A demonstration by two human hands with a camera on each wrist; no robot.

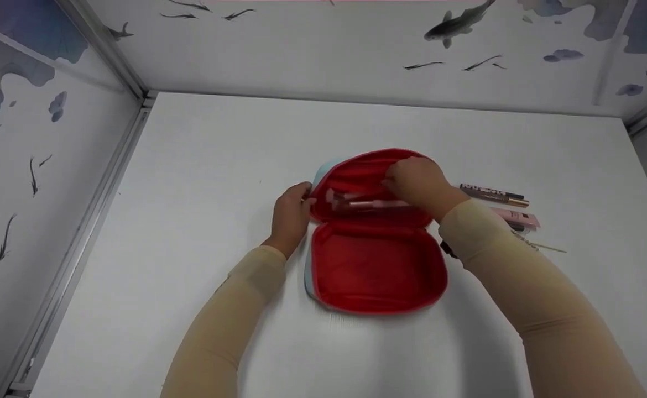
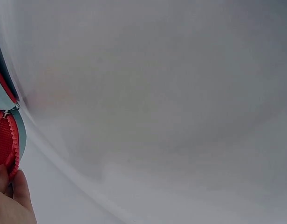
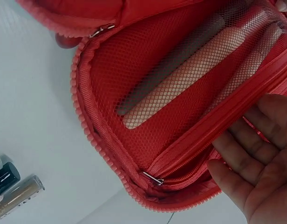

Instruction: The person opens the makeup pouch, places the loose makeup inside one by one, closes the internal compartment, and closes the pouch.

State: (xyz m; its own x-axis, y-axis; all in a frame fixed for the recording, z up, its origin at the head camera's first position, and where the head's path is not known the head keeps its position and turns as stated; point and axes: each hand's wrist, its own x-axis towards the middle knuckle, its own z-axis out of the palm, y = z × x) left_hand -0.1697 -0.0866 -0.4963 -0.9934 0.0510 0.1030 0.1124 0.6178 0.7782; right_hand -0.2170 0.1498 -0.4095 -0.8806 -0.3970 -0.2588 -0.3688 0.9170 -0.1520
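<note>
A white table [image 1: 218, 155] fills the scene, fenced by pale walls [image 1: 312, 50] printed with fish and blue-grey blots. And here are the hands, one at either side of the upper half of a red-lined case [image 1: 379, 268]! The left hand [image 1: 290, 213] pinches its left rim, thumb on one side of the zip teeth, a finger on the other. The right hand [image 1: 415, 182] reaches in from the right, palm showing to its wrist camera, fingers a little bent with their tips at the zipped edge of a mesh pocket [image 3: 108, 70]; whether they pinch that edge, I cannot tell.

The case lies unfolded between the two arms, pale blue outside, its lower half nearer the person. Behind the mesh, slim sticks [image 3: 185, 77], brush-like, lie slantwise.

Look out to the right of the case: a dark patterned pen [image 1: 489, 190], a brown tube with a gold end [image 1: 500, 198] just beside it, a pink tube [image 1: 514, 216] nearer, then a thin pale stick [image 1: 550, 247]. The right sleeve [image 1: 478, 229] blocks part of that cluster, and half hides a dark object [image 1: 448, 250] close to the case's edge.
</note>
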